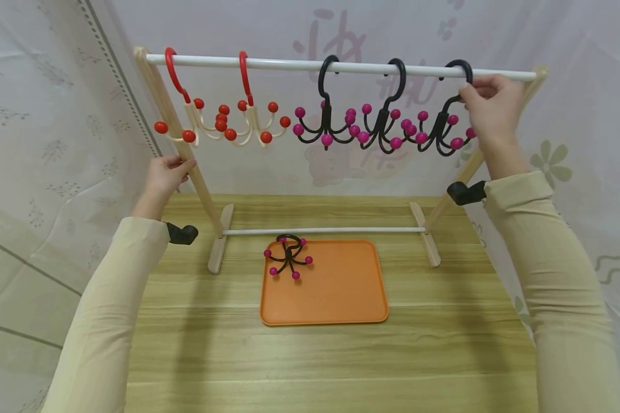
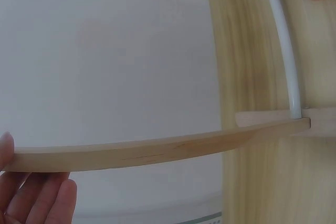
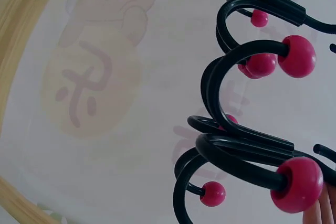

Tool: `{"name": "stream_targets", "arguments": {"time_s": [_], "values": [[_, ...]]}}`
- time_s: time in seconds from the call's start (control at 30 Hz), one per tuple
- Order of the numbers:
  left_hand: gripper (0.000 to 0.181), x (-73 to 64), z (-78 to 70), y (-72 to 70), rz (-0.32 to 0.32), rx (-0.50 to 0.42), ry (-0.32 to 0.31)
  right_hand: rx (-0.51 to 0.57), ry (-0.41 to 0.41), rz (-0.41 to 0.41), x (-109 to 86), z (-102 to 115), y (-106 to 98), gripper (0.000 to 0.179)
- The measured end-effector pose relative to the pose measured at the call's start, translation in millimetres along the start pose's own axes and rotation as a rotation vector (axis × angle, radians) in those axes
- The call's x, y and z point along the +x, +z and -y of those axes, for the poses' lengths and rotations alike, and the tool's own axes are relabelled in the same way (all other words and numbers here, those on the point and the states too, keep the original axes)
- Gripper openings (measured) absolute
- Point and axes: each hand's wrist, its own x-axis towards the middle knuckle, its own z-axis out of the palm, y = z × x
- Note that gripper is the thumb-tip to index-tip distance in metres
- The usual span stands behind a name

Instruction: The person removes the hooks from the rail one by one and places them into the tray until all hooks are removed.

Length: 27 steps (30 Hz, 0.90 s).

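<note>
My left hand (image 1: 167, 173) holds the left wooden post (image 1: 205, 192) of a rack between thumb and fingers; the left wrist view shows the fingers (image 2: 62, 203) under that post. At the rack's right end, my right hand (image 1: 498, 115) pinches the hook of a black octopus-shaped hanger (image 1: 439, 129) with pink balls. That hook lies over the white rail (image 1: 289, 64). To its left hang a second black hanger (image 1: 383, 123) and a third black hanger (image 1: 326, 117). Only a few right fingertips (image 3: 320, 208) show in the right wrist view.
Two cream hangers with red hooks and balls, a left one (image 1: 192, 117) and a right one (image 1: 251, 117), hang farther left. An orange tray (image 1: 341, 287) on the wooden table (image 1: 315, 367) bears another black hanger (image 1: 289, 256). A lower white bar (image 1: 322, 230) joins the rack's feet.
</note>
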Motion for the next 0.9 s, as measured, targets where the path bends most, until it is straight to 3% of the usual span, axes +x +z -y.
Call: {"name": "stream_targets", "arguments": {"time_s": [0.47, 0.67, 0.9], "values": [[0.052, -1.5, -2.5, 2.2, -0.002, 0.005, 0.003, 0.226, 0.004, -0.063, -7.6, 13.6, -22.2, 0.024], [0.051, 0.3, -2.4, 4.5, -0.011, 0.025, 0.014, 0.294, -0.031, -0.054, -11.9, 7.4, -38.6, 0.021], [0.051, 0.8, -1.8, 5.3, -0.012, 0.022, 0.002, 0.325, -0.011, -0.004, -20.7, -7.6, -55.7, 0.025]]}}
